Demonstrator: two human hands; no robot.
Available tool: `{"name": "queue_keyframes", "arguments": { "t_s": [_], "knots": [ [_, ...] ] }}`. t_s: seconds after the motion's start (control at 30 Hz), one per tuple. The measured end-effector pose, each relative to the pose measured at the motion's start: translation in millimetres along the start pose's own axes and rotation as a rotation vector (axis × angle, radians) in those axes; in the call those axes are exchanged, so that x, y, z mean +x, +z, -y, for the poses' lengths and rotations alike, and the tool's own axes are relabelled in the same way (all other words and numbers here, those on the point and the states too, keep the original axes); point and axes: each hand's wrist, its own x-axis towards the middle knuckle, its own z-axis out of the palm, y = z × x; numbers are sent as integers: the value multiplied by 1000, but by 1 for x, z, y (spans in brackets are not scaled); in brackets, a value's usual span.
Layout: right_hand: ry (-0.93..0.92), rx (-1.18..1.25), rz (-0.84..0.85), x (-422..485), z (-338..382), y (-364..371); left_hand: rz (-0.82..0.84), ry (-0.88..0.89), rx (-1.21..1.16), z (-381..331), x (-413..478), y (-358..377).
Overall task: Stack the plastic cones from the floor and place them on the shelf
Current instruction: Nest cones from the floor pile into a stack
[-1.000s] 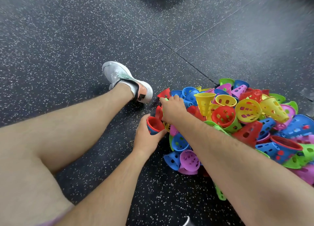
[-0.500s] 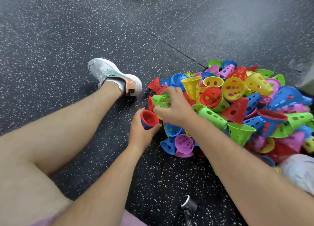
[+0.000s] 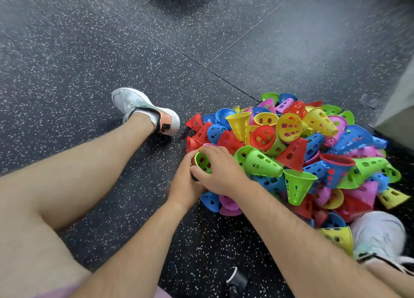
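A heap of plastic cones (image 3: 291, 149) in red, blue, green, yellow and pink lies on the dark speckled floor at the right. At the heap's left edge my right hand (image 3: 220, 170) holds a green cone (image 3: 202, 162), its open mouth facing up, fingers curled round its rim. My left hand (image 3: 184, 181) sits right under it and grips the small stack of cones, which both hands now hide almost fully. The green cone sits in or on that stack. No shelf is in view.
My left leg stretches across the floor to a white shoe (image 3: 145, 111) just left of the heap. My other white shoe (image 3: 380, 237) lies at the heap's lower right. A pale block (image 3: 396, 109) stands at the right edge. A small dark object (image 3: 235, 282) lies near the bottom.
My right hand picked a green cone out of the heap and brought it down onto the red-and-blue stack in my left hand, which now hides behind the hands.
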Motion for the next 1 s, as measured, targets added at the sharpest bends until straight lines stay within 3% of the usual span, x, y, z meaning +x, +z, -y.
{"name": "queue_keyframes", "arguments": {
  "t_s": [0.1,0.2,0.37,0.6,0.8,1.0],
  "knots": [
    [-91,-89,-278,0,-4,-3,-9,-9,-58,0,0,2],
    [-57,-230,-525,7,-9,-19,-7,-15,-70,-5,1,2],
    [72,-486,-156,18,-19,-42,-30,2,-37,-7,5,4],
    [61,-606,-12,18,-23,-46,-27,5,-5,-8,7,2],
    [12,-489,-129,11,-31,-46,-17,7,-4,-9,4,2],
    [-120,-129,-469,2,-28,-43,-11,8,-35,-16,2,2]
  ]
}}
